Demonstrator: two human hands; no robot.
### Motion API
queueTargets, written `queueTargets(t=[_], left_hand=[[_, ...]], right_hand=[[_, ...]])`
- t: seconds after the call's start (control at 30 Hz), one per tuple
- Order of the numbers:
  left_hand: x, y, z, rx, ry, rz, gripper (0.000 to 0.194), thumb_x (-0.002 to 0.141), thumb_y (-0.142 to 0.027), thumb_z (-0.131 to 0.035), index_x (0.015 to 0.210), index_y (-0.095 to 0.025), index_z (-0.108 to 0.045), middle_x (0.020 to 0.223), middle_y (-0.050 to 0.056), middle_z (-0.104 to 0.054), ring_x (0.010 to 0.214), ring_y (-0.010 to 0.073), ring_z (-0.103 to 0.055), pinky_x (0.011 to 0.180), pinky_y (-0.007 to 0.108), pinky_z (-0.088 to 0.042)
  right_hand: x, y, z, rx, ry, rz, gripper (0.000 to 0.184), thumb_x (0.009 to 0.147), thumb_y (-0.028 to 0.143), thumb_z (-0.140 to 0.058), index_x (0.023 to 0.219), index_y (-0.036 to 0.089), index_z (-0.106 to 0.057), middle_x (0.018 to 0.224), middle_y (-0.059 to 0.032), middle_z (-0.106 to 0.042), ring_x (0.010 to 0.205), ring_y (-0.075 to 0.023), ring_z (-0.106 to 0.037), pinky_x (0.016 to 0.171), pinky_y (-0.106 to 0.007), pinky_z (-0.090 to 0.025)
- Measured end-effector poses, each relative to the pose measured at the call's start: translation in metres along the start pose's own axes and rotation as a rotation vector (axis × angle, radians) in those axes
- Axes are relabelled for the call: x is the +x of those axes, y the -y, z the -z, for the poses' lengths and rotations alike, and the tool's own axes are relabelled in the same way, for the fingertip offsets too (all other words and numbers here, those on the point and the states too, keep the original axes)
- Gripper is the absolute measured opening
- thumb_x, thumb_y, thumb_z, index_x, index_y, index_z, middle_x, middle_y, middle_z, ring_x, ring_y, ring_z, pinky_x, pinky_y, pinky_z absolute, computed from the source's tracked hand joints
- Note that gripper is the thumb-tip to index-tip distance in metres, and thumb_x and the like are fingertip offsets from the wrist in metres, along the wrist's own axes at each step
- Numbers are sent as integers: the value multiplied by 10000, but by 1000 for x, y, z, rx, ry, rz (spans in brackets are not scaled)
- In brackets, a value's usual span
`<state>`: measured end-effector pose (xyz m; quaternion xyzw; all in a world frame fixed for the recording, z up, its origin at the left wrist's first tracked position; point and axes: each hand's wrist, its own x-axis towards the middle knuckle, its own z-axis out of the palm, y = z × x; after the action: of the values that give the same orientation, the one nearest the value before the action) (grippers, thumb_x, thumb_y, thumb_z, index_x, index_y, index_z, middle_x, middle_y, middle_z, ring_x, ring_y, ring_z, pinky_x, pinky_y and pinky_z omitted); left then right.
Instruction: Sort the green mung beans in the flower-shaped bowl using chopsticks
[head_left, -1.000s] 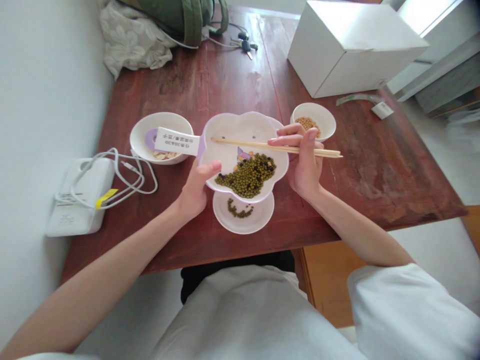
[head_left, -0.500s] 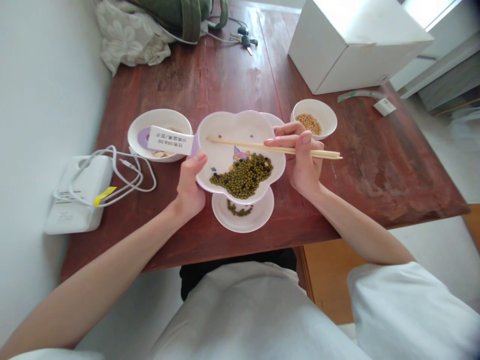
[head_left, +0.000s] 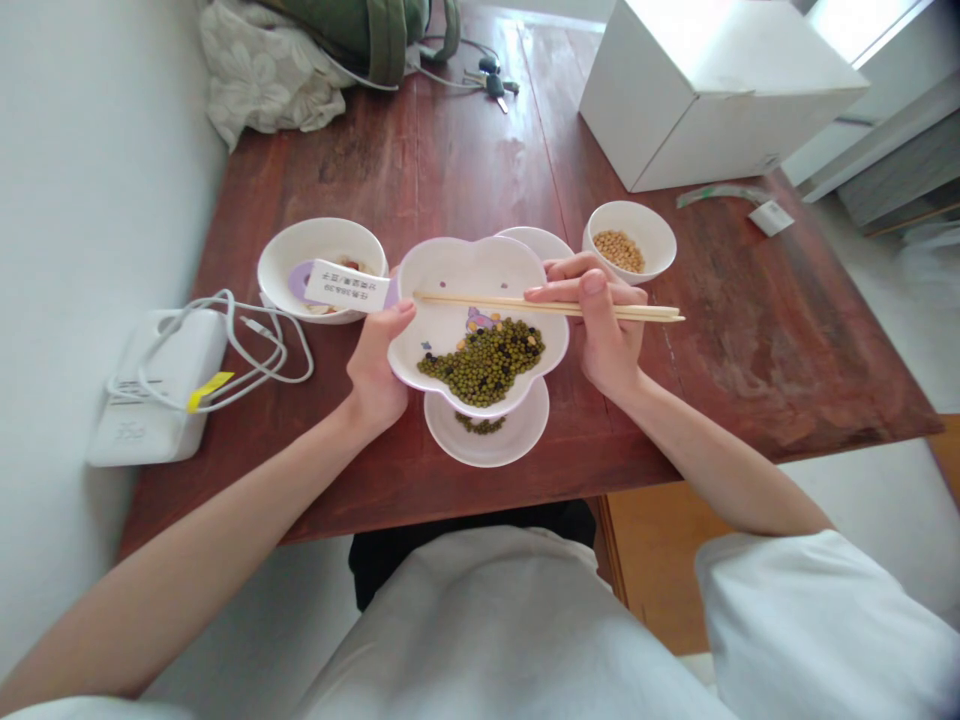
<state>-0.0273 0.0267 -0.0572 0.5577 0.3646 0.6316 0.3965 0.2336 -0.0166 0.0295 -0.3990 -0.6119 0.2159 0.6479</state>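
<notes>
My left hand grips the left rim of a flower-shaped white bowl and holds it tilted above the table. A heap of green beans with a few dark and yellow ones lies in its near side. My right hand is closed on a pair of wooden chopsticks, which lie level across the bowl. Under the bowl sits a small white dish with a few green beans. A small bowl of yellow beans stands just right of my right hand.
A white bowl with a paper label is at the left, and another white dish peeks out behind the flower bowl. A white device with coiled cable lies at the left edge. A white box, keys and a green bag sit at the back.
The flower bowl has come a little nearer to me and lower over the small dish. My left thumb has shifted on its rim. The chopsticks stay level across it.
</notes>
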Motion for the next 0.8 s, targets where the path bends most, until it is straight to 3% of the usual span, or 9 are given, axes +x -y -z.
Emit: queueTargets(t=[0.1, 0.23, 0.37, 0.6, 0.8], left_hand=[[-2, 11, -3, -32, -55, -130, 404, 931, -684, -810, 1044, -299, -860, 1077, 13, -826, 1008, 266, -792, 1047, 481, -647], [-4, 15, 0, -9, -24, -220, 310, 989, -620, -792, 1110, -347, -875, 1113, 5, -836, 1065, 263, -809, 1113, 479, -647], [-3, 16, 7, 52, -31, -294, 257, 958, -593, -841, 1061, -361, -883, 1053, 4, -844, 1013, 253, -821, 1049, 450, -685], [-2, 11, 2, 44, -56, -341, 254, 977, -602, -820, 1026, -360, -881, 1023, -19, -849, 950, 233, -830, 999, 446, -707], [-11, 13, 2, 47, -115, -308, 254, 1011, -574, -802, 1076, -335, -856, 1069, -12, -867, 995, 228, -845, 1076, 488, -699]], right_hand=[[0, 0, 1, 5, -8, 24, 425, 1157, 508, -584, 1013, 339, -947, 956, -15, -807, 1008, -197, -807, 1025, -440, -676], [1, -1, 0, 21, -1, 35, 408, 1162, 488, -580, 1037, 356, -946, 951, -14, -794, 1014, -199, -805, 1013, -432, -676], [1, -1, 0, 35, 5, 42, 408, 1166, 478, -573, 1048, 357, -945, 971, -13, -798, 1032, -193, -804, 1033, -417, -669], [0, -1, -3, 64, -25, 2, 401, 1143, 510, -606, 1012, 350, -949, 936, -22, -772, 1006, -197, -792, 1007, -404, -663], [0, 1, -3, 42, 3, 8, 401, 1147, 513, -600, 1025, 356, -948, 949, -23, -796, 963, -194, -783, 1009, -437, -664]])
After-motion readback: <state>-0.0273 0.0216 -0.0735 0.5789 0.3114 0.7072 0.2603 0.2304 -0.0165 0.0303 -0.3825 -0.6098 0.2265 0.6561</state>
